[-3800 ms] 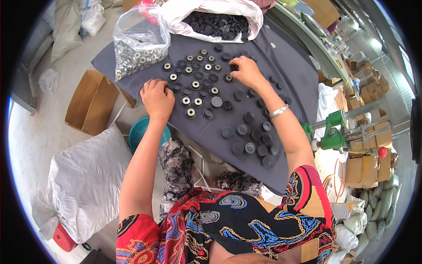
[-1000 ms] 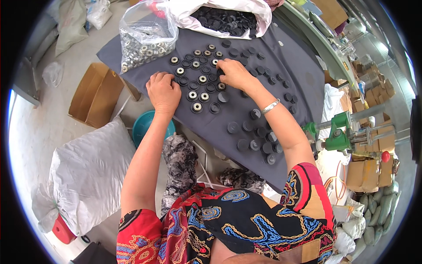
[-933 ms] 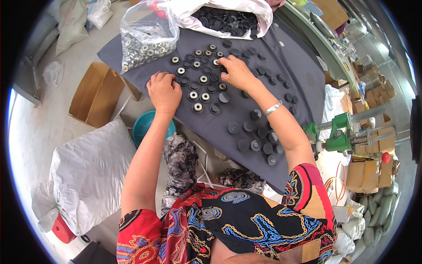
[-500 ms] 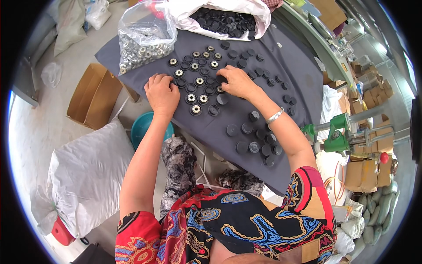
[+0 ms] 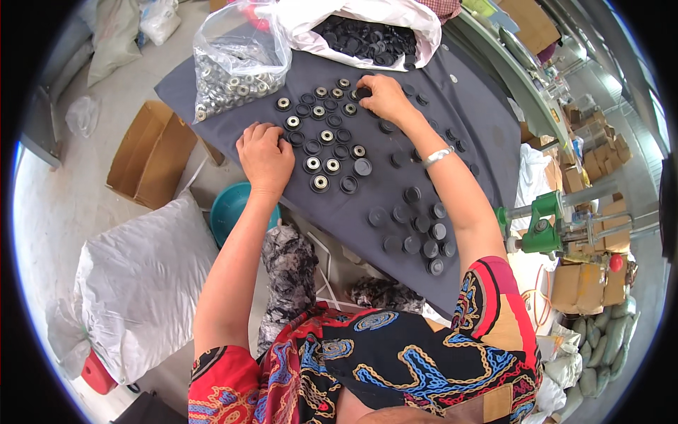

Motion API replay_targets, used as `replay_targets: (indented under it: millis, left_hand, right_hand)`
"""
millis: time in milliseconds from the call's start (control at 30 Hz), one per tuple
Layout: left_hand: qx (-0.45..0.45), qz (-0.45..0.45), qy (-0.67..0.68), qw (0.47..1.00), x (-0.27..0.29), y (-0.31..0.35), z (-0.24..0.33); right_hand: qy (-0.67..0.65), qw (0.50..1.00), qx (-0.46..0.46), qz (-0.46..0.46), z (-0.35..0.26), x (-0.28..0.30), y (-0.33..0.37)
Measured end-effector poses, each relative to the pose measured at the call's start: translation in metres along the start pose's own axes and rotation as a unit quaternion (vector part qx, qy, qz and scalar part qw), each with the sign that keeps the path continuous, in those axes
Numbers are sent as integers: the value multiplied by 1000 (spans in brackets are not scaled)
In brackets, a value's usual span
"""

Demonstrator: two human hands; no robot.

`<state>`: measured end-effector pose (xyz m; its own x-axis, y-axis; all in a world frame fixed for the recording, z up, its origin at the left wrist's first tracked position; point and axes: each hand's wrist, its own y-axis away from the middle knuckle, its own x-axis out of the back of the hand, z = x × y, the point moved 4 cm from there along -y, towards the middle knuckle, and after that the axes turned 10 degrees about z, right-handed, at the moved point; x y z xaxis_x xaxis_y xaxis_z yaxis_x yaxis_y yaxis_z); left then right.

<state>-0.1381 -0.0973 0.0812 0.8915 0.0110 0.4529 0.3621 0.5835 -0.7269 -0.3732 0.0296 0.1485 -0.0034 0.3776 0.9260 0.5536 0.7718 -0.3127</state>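
Observation:
My right hand (image 5: 387, 99) pinches a round black cap (image 5: 363, 92) at the far right side of a group of black rings and caps. My left hand (image 5: 265, 157) rests at the near left edge of the cloth, beside that group, fingers loosely bent, thumb apart, with nothing visible in it. Between the hands lie black cup-shaped rings, several with a shiny metal bearing (image 5: 326, 136) inside, others such as the near black ring (image 5: 349, 184) without one. A flat black cap (image 5: 362, 167) covers a spot at the group's right edge.
A clear bag of metal bearings (image 5: 233, 83) and a white sack of black caps (image 5: 431, 35) stand at the back of the grey cloth (image 5: 311, 212). More black caps (image 5: 421, 223) lie at right. A green metal device (image 5: 542, 225) is beyond; a teal basin (image 5: 229, 212) sits below.
My right hand has moved away from me, from the right side of the ring group to its far right, and holds a cap. A flat cap now lies at the group's right edge. My left hand barely moved.

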Motion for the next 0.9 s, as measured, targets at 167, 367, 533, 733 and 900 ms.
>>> replay_targets:
  millis: [167, 367, 533, 733, 900]
  left_hand:
    - [5, -6, -10, 1000, 0, 0, 0]
    - [-1, 5, -7, 1000, 1, 1, -2]
    - [3, 3, -5, 1000, 0, 0, -1]
    - [4, -3, 0, 1000, -1, 0, -1]
    - [-8, 17, 4, 1000, 0, 3, -1]
  right_hand:
    - [29, 999, -23, -32, 3, -19, -17]
    - [122, 990, -59, -46, 7, -24, -29]
    - [103, 992, -52, -53, 11, -22, -30]
    - [150, 988, -29, 21, 0, -13, -20]
    - [38, 999, -6, 5, -19, -7, 13]
